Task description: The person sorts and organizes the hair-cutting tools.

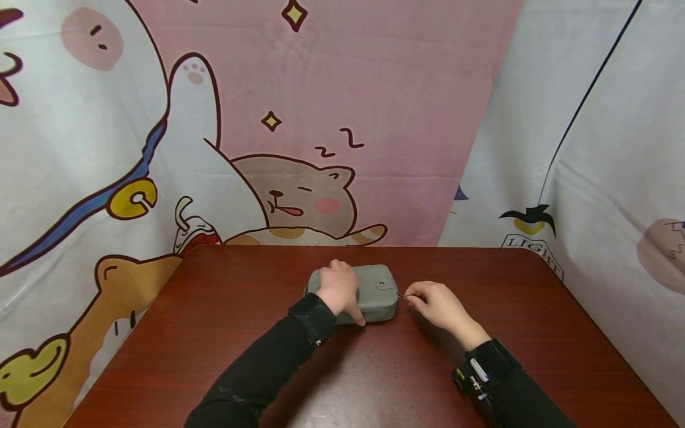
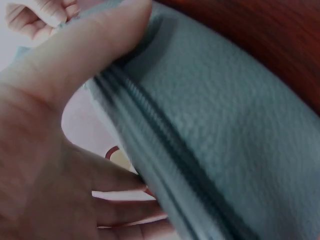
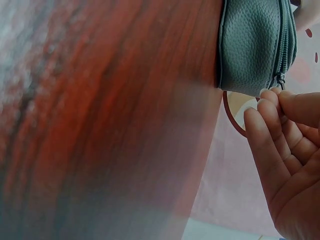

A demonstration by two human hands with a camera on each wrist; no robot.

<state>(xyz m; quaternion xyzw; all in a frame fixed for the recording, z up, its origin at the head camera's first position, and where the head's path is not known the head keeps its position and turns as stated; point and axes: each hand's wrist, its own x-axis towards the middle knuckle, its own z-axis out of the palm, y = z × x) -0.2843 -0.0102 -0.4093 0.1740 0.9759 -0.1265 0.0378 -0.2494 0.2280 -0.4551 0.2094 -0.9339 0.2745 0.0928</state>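
Observation:
A grey-green zip case with a pebbled, leather-like surface lies on the table, a small snap tab on its top near the right end. My left hand grips its left part from above, thumb down the near side and fingers over the top. Along the side wall runs the zipper, close by that thumb in the left wrist view. At the right end, my right hand pinches the zipper pull between thumb and forefinger. Its slider shows at the case's corner, while the fingertips hide most of the pull.
The case rests on a dark red-brown wooden table, toward its far edge. Behind the table hangs a cloth printed with cartoon animals. Another pale cloth hangs at the right.

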